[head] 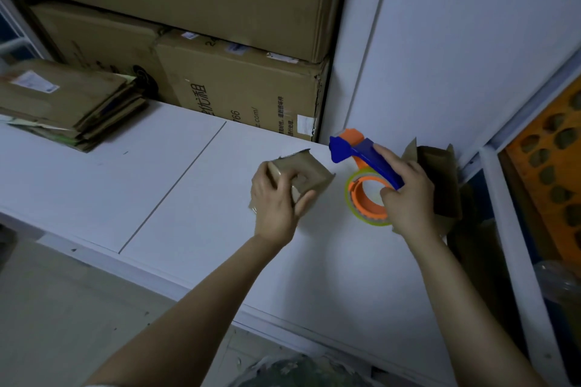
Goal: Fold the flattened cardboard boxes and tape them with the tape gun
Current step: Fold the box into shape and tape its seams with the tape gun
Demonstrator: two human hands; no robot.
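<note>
Now | left grip (276, 202) holds small brown box (311, 170) | right grip (408, 195) holds blue-orange tape gun (364, 155)

On the table (188, 198), small box (314, 173) at centre — tape gun (366, 155) just beside at its 3 o'clock, flattened stack (63, 97) well apart at 10 o'clock, large cartons (245, 88) behind at 12 o'clock.

Large carton (245, 94) at the back, side printed "766" and a web address ending "z.com/", big Chinese characters beside them partly hidden by the table (157, 182), white label (33, 80) on the stack of flattened boxes (63, 104), print too small to read.
</note>
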